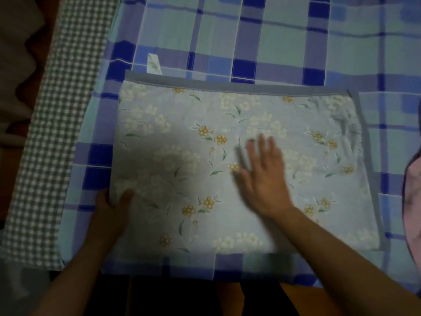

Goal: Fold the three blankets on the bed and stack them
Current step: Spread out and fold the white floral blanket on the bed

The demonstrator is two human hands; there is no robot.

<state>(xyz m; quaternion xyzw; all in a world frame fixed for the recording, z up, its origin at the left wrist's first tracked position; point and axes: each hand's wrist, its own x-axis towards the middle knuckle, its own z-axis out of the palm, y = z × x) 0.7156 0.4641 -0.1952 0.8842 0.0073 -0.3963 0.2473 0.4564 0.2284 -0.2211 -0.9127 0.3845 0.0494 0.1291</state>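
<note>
The floral blanket (239,160) lies folded into a flat rectangle on the bed (284,42), near the bed's near edge and toward its left side. The fabric is pale blue-grey with white and yellow flower clusters, and a plain grey border shows along its far and right edges. A small printed tag (153,65) projects from under the far left corner of the blanket.

The left hand (114,206) grips the near left corner of the floral blanket: the thumb lies on top of the fabric and the fingers curl around the edge. The right hand (262,174) rests flat on top of the blanket, right of its centre, with fingers straight and spread, holding nothing. The right hand is motion-blurred.

The bed carries a blue and teal plaid sheet. A green and white checked cloth (57,133) runs along the left edge of the bed. A pink fabric item (413,201) sits at the right edge of the view, just beside the right side of the blanket; it is cut off by the frame and cannot be identified further.
</note>
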